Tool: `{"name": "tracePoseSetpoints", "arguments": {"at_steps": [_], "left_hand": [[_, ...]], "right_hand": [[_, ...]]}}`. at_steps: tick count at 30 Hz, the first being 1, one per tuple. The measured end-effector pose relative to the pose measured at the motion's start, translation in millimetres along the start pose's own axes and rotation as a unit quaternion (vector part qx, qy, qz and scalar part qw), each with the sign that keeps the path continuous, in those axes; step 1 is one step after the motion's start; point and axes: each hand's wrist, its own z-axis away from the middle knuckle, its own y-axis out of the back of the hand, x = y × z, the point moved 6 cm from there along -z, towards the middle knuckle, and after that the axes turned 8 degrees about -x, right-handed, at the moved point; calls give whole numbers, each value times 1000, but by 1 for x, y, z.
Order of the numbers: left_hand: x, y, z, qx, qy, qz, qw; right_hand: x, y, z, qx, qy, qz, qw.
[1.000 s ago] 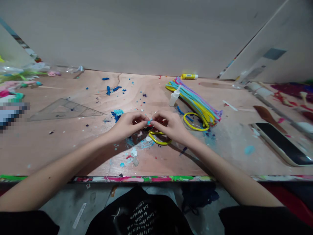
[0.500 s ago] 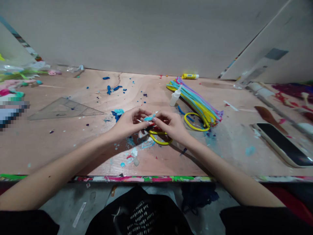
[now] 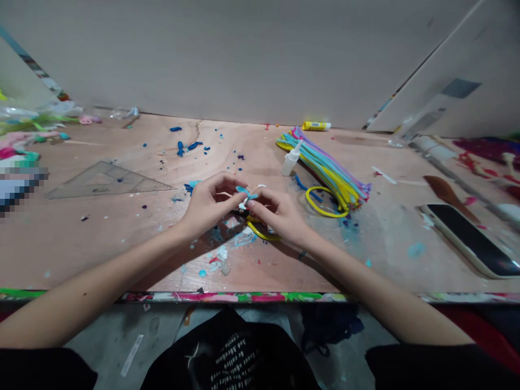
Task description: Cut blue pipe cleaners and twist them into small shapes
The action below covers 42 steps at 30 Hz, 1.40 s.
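My left hand [image 3: 209, 203] and my right hand [image 3: 280, 214] meet over the middle of the wooden table [image 3: 122, 238]. Both pinch a small light-blue pipe-cleaner piece [image 3: 245, 193] between their fingertips, with a bit of white on it. Just under the hands lies a yellow loop [image 3: 262, 233] of pipe cleaner. A second yellow loop [image 3: 325, 203] lies to the right, beside a bundle of coloured pipe cleaners [image 3: 325, 168]. A small white glue bottle [image 3: 291, 159] stands at the bundle's near end.
A clear set square [image 3: 105, 181] lies at the left. A phone [image 3: 471, 238] lies at the right, near a brown tool [image 3: 444, 189]. A yellow glue stick [image 3: 316, 126] rests by the back wall. Blue scraps [image 3: 190, 146] and crumbs litter the table; craft clutter [image 3: 24, 141] fills the far left.
The hands have lifted the blue piece slightly and turned it. My right hand has shifted a little left and nearer; the piece now sticks up between the fingertips.
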Motion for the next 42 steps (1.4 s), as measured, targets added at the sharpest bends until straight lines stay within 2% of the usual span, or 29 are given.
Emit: {"name": "tracePoseSetpoints", "arguments": {"at_steps": [5, 9, 17, 23, 26, 28, 30, 31, 33, 35, 38, 42], "left_hand": [[0, -1, 0, -12, 9, -5, 1000], [1, -2, 1, -12, 17, -11, 1000], [2, -3, 3, 7, 27, 26, 999], [1, -3, 1, -13, 41, 54, 998], [1, -3, 1, -17, 47, 64, 997], [-2, -3, 0, -17, 60, 77, 995], [-6, -3, -1, -14, 79, 101, 992], [-8, -3, -2, -15, 92, 115, 989], [-12, -5, -2, -27, 120, 135, 983], [-14, -7, -2, -47, 155, 134, 978], [-13, -9, -1, -65, 174, 112, 976], [-9, -14, -1, -85, 163, 107, 977]], "right_hand": [[-8, 5, 3, 38, 25, 70, 996], [-6, 5, 3, 47, 24, 64, 997], [5, -1, 0, 30, -21, -104, 994], [14, -8, 1, 8, -106, -231, 967], [17, -11, 1, -7, -131, -248, 960], [11, -7, 1, 4, -90, -178, 980], [-1, 1, 2, 36, -14, -31, 999], [-9, 5, 3, 56, 25, 52, 997], [-20, 9, 7, 89, 80, 191, 974], [-26, 10, 9, 106, 112, 280, 948], [-29, 8, 11, 104, 133, 361, 917], [-33, 2, 13, 94, 153, 424, 888]]}}
